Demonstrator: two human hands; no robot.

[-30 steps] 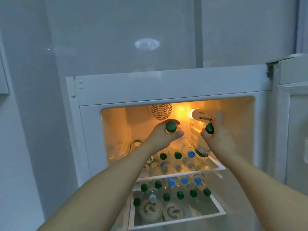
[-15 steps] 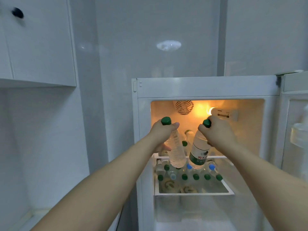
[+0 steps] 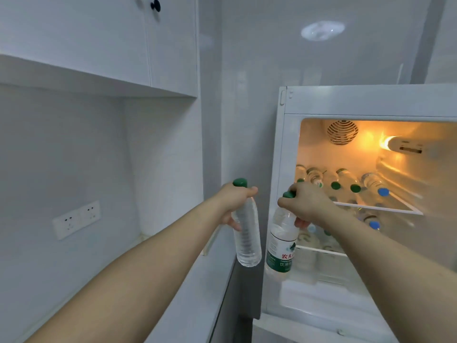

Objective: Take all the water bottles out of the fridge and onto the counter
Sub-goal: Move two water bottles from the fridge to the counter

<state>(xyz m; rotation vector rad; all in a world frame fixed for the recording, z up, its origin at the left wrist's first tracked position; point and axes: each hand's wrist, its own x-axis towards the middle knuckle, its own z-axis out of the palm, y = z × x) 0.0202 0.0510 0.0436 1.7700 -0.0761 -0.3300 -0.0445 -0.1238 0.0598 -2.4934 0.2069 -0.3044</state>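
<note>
While both bottles hang upright by their necks, the left hand [image 3: 233, 201] curls its fingers round a clear bottle [image 3: 247, 238] with a green cap, above the counter [image 3: 197, 293] edge. Just right of it, the right hand [image 3: 306, 204] grips a green-labelled bottle [image 3: 280, 248] in front of the open fridge [image 3: 371, 102]. Further right, more bottles lie on the lit top shelf [image 3: 385, 209] and on the one below. A wall socket [image 3: 75, 219] sits far left, under a cabinet [image 3: 99, 45]
</note>
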